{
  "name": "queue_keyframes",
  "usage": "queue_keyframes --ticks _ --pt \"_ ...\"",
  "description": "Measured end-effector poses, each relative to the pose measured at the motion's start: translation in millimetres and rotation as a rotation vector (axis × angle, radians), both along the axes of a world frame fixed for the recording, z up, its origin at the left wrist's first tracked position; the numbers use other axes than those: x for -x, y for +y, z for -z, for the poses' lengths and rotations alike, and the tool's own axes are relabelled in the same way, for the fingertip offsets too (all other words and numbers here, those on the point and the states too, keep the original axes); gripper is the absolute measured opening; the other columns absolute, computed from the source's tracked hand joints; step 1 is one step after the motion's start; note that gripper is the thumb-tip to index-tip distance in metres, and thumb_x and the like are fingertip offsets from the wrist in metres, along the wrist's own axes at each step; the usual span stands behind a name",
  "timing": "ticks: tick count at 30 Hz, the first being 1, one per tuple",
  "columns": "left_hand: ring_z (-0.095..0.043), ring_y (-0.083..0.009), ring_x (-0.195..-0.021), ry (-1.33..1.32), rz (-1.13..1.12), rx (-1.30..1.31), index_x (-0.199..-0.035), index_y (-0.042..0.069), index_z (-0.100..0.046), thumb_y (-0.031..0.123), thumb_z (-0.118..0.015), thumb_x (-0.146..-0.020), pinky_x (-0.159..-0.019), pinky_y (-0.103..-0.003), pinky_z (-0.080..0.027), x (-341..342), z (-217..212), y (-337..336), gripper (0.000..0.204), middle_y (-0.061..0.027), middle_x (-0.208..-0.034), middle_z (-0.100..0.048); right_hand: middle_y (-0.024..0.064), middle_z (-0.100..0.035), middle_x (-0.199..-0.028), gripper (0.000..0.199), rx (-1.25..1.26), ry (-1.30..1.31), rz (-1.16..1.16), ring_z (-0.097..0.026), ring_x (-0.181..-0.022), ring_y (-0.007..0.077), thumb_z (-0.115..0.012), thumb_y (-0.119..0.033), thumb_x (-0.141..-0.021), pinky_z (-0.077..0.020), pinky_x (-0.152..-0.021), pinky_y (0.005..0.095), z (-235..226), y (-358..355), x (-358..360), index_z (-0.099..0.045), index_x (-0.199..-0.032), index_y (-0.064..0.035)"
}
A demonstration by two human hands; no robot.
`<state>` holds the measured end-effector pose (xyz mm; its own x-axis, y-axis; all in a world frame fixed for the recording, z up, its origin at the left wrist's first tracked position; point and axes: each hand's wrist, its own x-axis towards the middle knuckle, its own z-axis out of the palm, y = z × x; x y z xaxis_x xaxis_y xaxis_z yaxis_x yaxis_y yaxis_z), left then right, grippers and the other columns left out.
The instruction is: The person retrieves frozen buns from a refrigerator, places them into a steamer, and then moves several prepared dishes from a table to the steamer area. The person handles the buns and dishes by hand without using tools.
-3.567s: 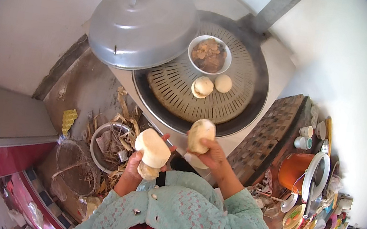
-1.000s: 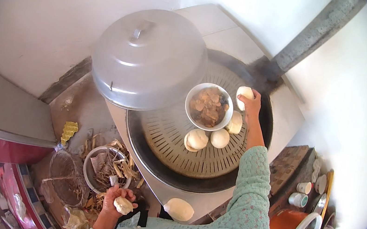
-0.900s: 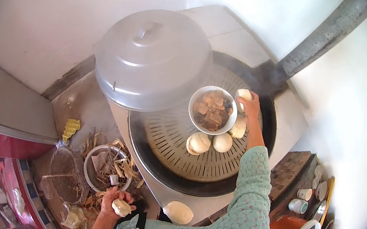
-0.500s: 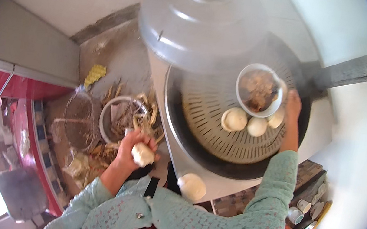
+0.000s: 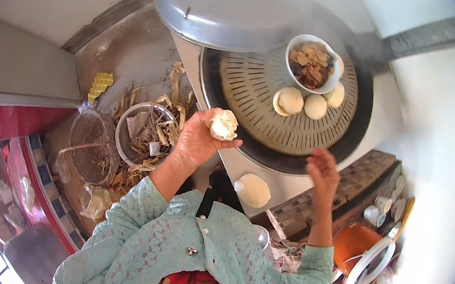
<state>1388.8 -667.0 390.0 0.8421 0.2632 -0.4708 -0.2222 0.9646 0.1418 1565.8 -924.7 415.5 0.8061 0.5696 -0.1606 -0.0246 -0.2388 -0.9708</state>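
Observation:
My left hand (image 5: pixel 195 140) grips a white steamed bun (image 5: pixel 222 124) with a rough, torn-looking top, beside the near left rim of the big pot (image 5: pixel 308 166). My right hand (image 5: pixel 323 176) hangs by the pot's near right rim, fingers loosely bent and apart, holding nothing. Inside the pot, a slotted metal steamer rack (image 5: pixel 256 102) carries a white bowl (image 5: pixel 290 69) of brown chunky food. Several buns, among them a round bun (image 5: pixel 315 106), lie against the bowl's near side. Another pale bun (image 5: pixel 253 190) rests at the counter's near edge.
A large metal lid (image 5: pixel 228 11) stands tilted at the pot's far left, with steam about it. On the floor to the left are a basin (image 5: pixel 124 133) of dry husks, a wicker basket (image 5: pixel 88 143) and a yellow egg tray (image 5: pixel 100 86). Cups (image 5: pixel 374 215) stand at the right.
My right hand has drawn back from the buns beside the bowl to the pot's near rim. My left hand has moved right and up with its bun. The view has shifted.

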Motion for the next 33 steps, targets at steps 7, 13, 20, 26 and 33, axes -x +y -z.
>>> queue_keyframes --ticks 7,13,20,26,33 --pt "-0.059 -0.0236 -0.094 0.089 0.229 -0.371 -0.117 0.0 -0.044 0.006 -0.055 -0.08 -0.082 -0.051 -0.053 -25 6 3 0.04 -0.0116 -0.107 -0.057 0.0163 -0.038 -0.132 0.092 0.319 -0.175 -0.361 -0.039 -0.121 0.0313 -0.082 -0.025 -0.056 -0.0348 -0.1 0.0399 14 -36 91 -0.038 -0.135 -0.0073" --pt "-0.059 -0.017 -0.091 0.588 0.378 -0.882 -0.116 0.001 -0.05 0.01 -0.067 -0.076 -0.073 -0.03 -0.05 -78 38 19 0.045 -0.0071 -0.104 -0.059 0.02 -0.034 -0.135 0.113 0.377 -0.268 -0.289 -0.032 -0.125 0.0361 -0.086 -0.03 -0.05 -0.0289 -0.105 0.0416 38 -44 121 -0.024 -0.141 -0.0054" --pt "-0.058 -0.0169 -0.083 0.632 0.267 -1.105 -0.109 -0.004 -0.048 0.003 -0.074 -0.066 -0.075 -0.029 -0.047 -119 68 9 0.051 -0.011 -0.095 -0.06 0.0192 -0.034 -0.135 0.113 0.416 -0.373 -0.293 -0.035 -0.123 0.0366 -0.086 -0.025 -0.047 -0.0303 -0.103 0.0425 42 -46 124 -0.025 -0.14 -0.0068" --pt "-0.055 -0.01 -0.07 0.673 0.285 -1.318 -0.103 0.002 -0.055 0.011 -0.075 -0.07 -0.057 -0.024 -0.042 -143 116 22 0.04 -0.0032 -0.085 -0.061 0.0177 -0.036 -0.133 0.108 0.519 -0.595 -0.396 -0.038 -0.119 0.0358 -0.085 -0.024 -0.046 -0.032 -0.097 0.0458 58 -31 134 -0.03 -0.137 -0.0098" --pt "-0.059 -0.0172 -0.07 0.812 0.226 -1.556 -0.093 0.001 -0.06 0.014 -0.08 -0.063 -0.063 -0.029 -0.048 -144 121 30 0.039 -0.0069 -0.08 -0.062 0.0167 -0.042 -0.125 0.098 0.549 -0.659 -0.426 -0.043 -0.112 0.0342 -0.081 -0.022 -0.053 -0.0351 -0.092 0.0435 63 -16 128 -0.031 -0.137 -0.0104"
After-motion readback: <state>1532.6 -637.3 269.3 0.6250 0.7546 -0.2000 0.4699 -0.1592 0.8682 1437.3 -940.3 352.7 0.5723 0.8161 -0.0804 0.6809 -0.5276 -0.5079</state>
